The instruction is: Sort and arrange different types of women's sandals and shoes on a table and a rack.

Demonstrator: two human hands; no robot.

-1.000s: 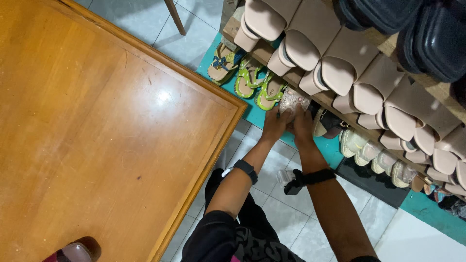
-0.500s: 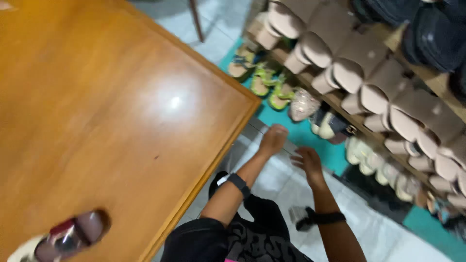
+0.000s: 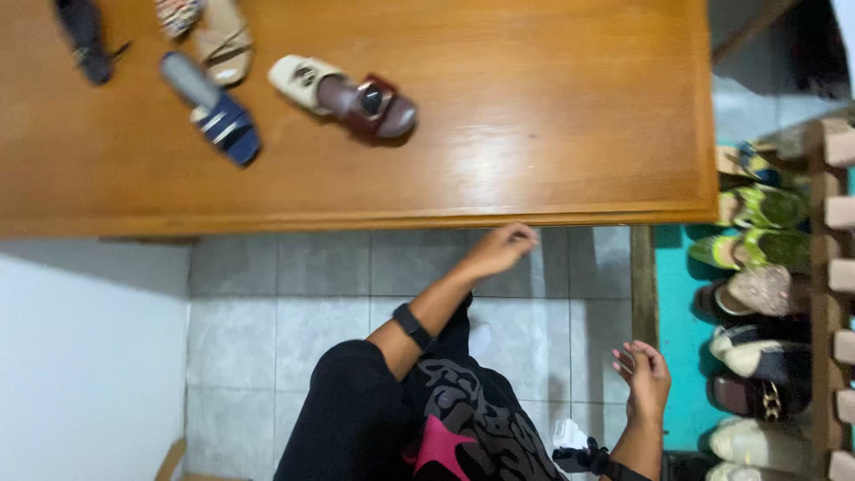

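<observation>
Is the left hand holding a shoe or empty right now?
Empty: the left hand hangs loosely curled just below the wooden table edge, nothing in its fingers.

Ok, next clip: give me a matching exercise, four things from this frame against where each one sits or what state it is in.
Things:
1. left hand
2. right hand
3. blue striped sandal
4. lime green sandals

Places or states:
A. on the wooden table, towards its left end
B. empty, by the table's near edge
C. on the teal mat under the shoe rack
D. empty, over the floor tiles beside the teal mat

Pairs: 1-B, 2-D, 3-A, 4-C
</observation>
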